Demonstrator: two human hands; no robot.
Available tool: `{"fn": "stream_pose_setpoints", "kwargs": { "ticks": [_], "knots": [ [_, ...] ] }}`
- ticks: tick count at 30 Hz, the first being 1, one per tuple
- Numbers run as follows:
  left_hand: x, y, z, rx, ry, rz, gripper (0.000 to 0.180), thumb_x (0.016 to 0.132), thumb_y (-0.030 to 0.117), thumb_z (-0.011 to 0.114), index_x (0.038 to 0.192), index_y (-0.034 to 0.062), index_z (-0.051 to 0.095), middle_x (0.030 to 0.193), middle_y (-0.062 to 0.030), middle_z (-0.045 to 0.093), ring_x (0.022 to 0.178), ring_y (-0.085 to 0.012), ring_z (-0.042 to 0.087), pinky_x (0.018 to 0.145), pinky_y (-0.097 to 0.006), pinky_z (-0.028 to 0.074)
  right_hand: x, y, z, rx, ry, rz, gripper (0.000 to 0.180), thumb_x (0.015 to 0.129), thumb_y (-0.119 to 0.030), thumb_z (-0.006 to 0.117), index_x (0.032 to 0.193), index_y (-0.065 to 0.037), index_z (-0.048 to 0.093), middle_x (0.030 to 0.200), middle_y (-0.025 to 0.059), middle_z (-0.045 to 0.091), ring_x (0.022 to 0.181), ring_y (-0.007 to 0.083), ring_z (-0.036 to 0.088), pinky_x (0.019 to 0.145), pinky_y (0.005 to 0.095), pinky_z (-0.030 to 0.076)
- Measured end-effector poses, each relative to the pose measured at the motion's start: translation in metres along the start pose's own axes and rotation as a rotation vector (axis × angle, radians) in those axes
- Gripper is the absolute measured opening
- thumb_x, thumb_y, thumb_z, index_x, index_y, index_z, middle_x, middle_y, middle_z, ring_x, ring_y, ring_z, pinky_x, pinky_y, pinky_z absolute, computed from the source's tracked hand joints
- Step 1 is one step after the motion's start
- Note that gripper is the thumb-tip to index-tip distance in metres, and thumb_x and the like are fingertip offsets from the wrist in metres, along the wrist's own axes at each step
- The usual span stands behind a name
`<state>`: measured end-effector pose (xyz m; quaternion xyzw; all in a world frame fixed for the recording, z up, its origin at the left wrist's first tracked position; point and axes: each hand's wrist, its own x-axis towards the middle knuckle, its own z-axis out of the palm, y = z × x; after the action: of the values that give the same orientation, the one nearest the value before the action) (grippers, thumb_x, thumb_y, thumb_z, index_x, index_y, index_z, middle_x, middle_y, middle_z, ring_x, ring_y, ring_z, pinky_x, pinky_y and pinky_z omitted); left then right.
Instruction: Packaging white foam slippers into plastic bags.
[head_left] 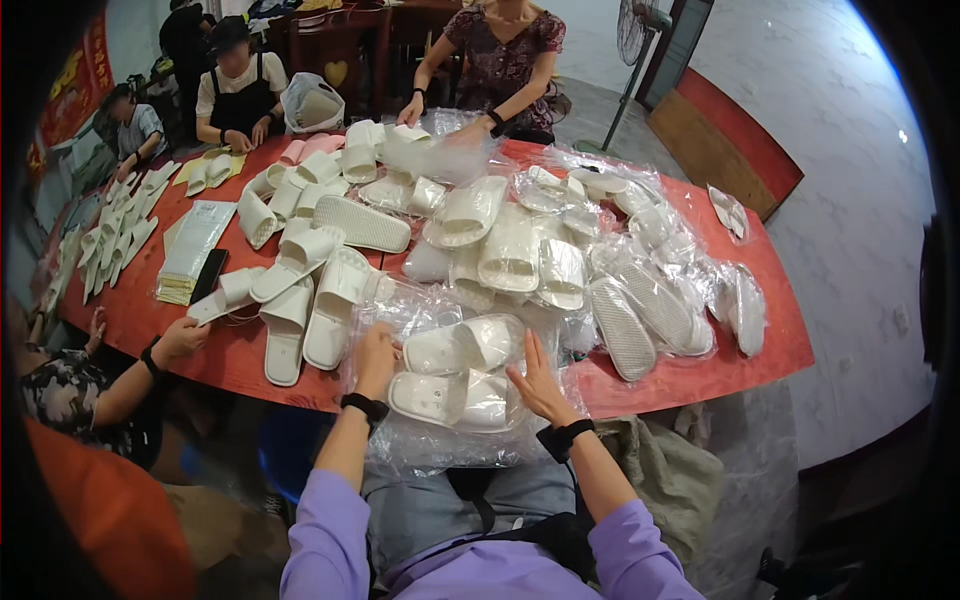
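Two white open-toed slippers, an upper slipper and a lower slipper, lie side by side in front of me, straps toward the right. Clear plastic bags lie around and beneath them at the table's near edge. My left hand is at their heel ends, its fingers closed on the clear plastic. At the strap ends rests my right hand, fingers stretched out and holding nothing. Just beyond is a heap of white slippers, many in clear bags.
Loose slippers and a stack of flat packets cover the red table to the left. A co-worker's hand touches a slipper there. Across the table, another person handles plastic. A standing fan is behind.
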<state>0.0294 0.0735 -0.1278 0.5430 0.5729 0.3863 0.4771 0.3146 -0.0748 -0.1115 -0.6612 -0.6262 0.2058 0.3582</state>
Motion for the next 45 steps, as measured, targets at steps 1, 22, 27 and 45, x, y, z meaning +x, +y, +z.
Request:
{"fn": "stream_pose_setpoints", "kwargs": {
  "ticks": [1, 22, 27, 45],
  "knots": [
    [0.005, 0.004, -0.011, -0.311, -0.072, -0.099, 0.014, 0.089, 0.009, 0.055, 0.096, -0.0023, 0.060, 0.067, -0.0095, 0.065, 0.052, -0.0167, 0.061, 0.049, -0.030, 0.049, -0.004, 0.005, -0.004, 0.006, 0.004, 0.015, 0.080, 0.092, -0.040, 0.057, 0.149, -0.001, 0.018, 0.152, 0.0275, 0.019, 0.141, 0.0441, 0.017, 0.115, 0.0472, 0.019],
    [-0.077, 0.074, -0.022, 0.345, -0.264, 0.490, 0.017, 0.084, 0.011, 0.065, 0.094, -0.0026, 0.065, 0.084, -0.0184, 0.065, 0.076, -0.0296, 0.064, 0.070, -0.035, 0.050, -0.016, 0.022, 0.003, -0.295, -0.040, -0.110, 0.071, 0.096, -0.040, 0.049, 0.147, 0.001, 0.022, 0.148, 0.0336, 0.023, 0.135, 0.0538, 0.022, 0.112, 0.0521, 0.023],
    [-0.095, 0.095, -0.068, 0.018, -0.942, 0.027, 0.018, 0.097, 0.011, 0.052, 0.107, -0.0021, 0.059, 0.091, -0.0099, 0.066, 0.081, -0.0175, 0.066, 0.077, -0.028, 0.051, -0.016, 0.025, 0.008, -0.389, 0.007, -0.123, 0.068, 0.097, -0.041, 0.047, 0.145, 0.003, 0.026, 0.146, 0.0327, 0.028, 0.134, 0.0515, 0.026, 0.112, 0.0503, 0.025],
    [-0.014, 0.004, 0.063, 0.807, -0.952, 0.987, 0.038, 0.083, 0.014, 0.057, 0.119, 0.0015, 0.058, 0.128, -0.0172, 0.051, 0.133, -0.0351, 0.034, 0.113, -0.055, 0.020, -0.016, 0.013, 0.013, -0.458, -0.003, -0.146, 0.067, 0.097, -0.041, 0.046, 0.144, 0.004, 0.028, 0.147, 0.0316, 0.027, 0.137, 0.0500, 0.023, 0.114, 0.0500, 0.022]
  ]
}}
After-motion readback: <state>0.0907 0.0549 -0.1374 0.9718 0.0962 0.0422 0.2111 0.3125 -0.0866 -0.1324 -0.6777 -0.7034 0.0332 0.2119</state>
